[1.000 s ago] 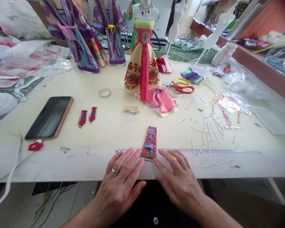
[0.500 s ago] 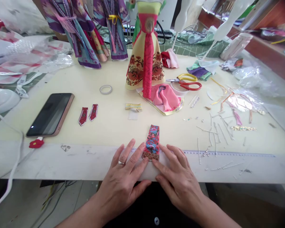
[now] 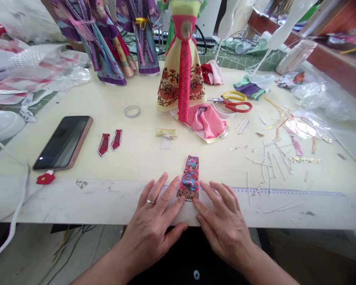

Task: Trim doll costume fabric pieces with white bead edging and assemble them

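Head view: left hand [image 3: 154,225] and right hand [image 3: 222,225] lie flat, fingers spread, tips touching the strip [image 3: 190,176] at the tabletop's [image 3: 136,158] near edge. Ruler [image 3: 284,192] marks unreadable. Nothing has shifted.

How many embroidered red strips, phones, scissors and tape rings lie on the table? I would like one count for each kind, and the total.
Embroidered red strips: 3 (large strip, small strips)
Phone: 1
Scissors: 1
Tape ring: 1
Total: 6
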Demonstrator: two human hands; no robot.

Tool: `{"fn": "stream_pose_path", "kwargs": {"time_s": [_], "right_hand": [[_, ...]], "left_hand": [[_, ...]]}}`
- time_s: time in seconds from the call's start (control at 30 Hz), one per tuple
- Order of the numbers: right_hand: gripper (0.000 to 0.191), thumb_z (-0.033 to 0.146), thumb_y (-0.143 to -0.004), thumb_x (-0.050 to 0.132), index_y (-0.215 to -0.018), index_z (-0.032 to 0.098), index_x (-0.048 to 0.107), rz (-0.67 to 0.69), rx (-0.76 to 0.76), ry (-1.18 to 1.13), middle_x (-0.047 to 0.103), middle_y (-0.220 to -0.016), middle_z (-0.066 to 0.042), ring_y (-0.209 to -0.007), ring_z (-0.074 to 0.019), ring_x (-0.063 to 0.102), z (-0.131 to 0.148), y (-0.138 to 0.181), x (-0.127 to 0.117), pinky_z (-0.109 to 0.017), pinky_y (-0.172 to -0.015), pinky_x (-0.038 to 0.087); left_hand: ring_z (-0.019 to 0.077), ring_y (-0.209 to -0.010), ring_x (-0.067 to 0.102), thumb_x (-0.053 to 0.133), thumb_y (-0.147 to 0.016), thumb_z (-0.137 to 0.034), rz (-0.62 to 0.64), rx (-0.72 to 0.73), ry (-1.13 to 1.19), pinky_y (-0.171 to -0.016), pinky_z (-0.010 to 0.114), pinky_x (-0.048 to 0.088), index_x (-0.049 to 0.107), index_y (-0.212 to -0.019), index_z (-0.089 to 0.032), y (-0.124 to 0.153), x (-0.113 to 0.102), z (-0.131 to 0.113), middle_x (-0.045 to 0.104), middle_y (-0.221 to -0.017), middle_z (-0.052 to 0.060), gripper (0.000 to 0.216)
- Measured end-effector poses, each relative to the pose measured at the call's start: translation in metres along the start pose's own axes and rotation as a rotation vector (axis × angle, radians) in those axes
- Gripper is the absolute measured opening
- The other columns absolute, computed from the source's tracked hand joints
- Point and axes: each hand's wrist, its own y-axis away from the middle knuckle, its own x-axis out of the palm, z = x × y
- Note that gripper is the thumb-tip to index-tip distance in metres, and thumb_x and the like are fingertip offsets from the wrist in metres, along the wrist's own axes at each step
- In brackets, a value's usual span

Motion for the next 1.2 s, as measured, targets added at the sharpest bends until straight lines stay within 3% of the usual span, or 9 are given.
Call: {"fn": "stream_pose_path", "kwargs": {"time_s": [0.23,0.57,0.8,0.93,1.2], "right_hand": [[0.034,0.013,-0.083,0.056,-0.117,0.018,0.057,-0.008,-0.006,0.014,0.041,-0.14,-0.013,-0.13,-0.0323,0.032,-0.002,0.002,0.002,-0.057,-0.103,0.033],[0.032,0.014,-0.084,0.056,-0.116,0.018,0.058,-0.012,0.001,0.006,0.04,-0.139,-0.013,-0.129,-0.0326,0.033,-0.001,0.002,0.002,-0.057,-0.102,0.032],[0.032,0.014,-0.083,0.056,-0.115,0.018,0.059,-0.02,0.0,0.004,0.042,-0.138,-0.014,-0.128,-0.0329,0.034,-0.001,0.003,0.003,-0.058,-0.102,0.033],[0.034,0.015,-0.084,0.055,-0.118,0.019,0.057,-0.014,0.013,0.009,0.04,-0.14,-0.013,-0.129,-0.0319,0.032,-0.001,0.003,0.002,-0.058,-0.102,0.033],[0.035,0.014,-0.085,0.053,-0.119,0.019,0.056,0.001,0.078,-0.109,0.037,-0.142,-0.011,-0.13,-0.0305,0.031,-0.001,0.002,-0.001,-0.057,-0.104,0.031]], "left_hand": [[0.0379,-0.138,0.02,0.055,-0.087,-0.031,0.06,-0.008,0.002,-0.105,0.055,0.031,0.049,-0.13,-0.012,0.001,-0.008,0.007,0.025,-0.15,0.017,0.048],[0.0361,-0.136,0.027,0.056,-0.087,-0.038,-0.019,-0.021,-0.066,-0.109,0.054,0.023,0.055,-0.125,-0.014,0.006,0.002,0.003,0.043,-0.142,0.012,0.045],[0.0374,-0.137,0.023,0.056,-0.086,-0.035,-0.019,0.0,-0.05,-0.106,0.055,0.028,0.044,-0.133,-0.01,0.006,-0.004,0.005,0.032,-0.147,0.018,0.055],[0.0385,-0.136,0.024,0.057,-0.085,-0.04,0.006,0.029,-0.084,-0.106,0.057,0.024,0.048,-0.132,-0.017,0.0,0.001,-0.002,0.035,-0.146,0.015,0.053],[0.0353,-0.136,0.027,0.054,-0.088,-0.036,-0.028,0.01,-0.027,-0.108,0.054,0.023,0.057,-0.123,-0.018,-0.002,0.01,-0.006,0.041,-0.144,0.011,0.04]]}}
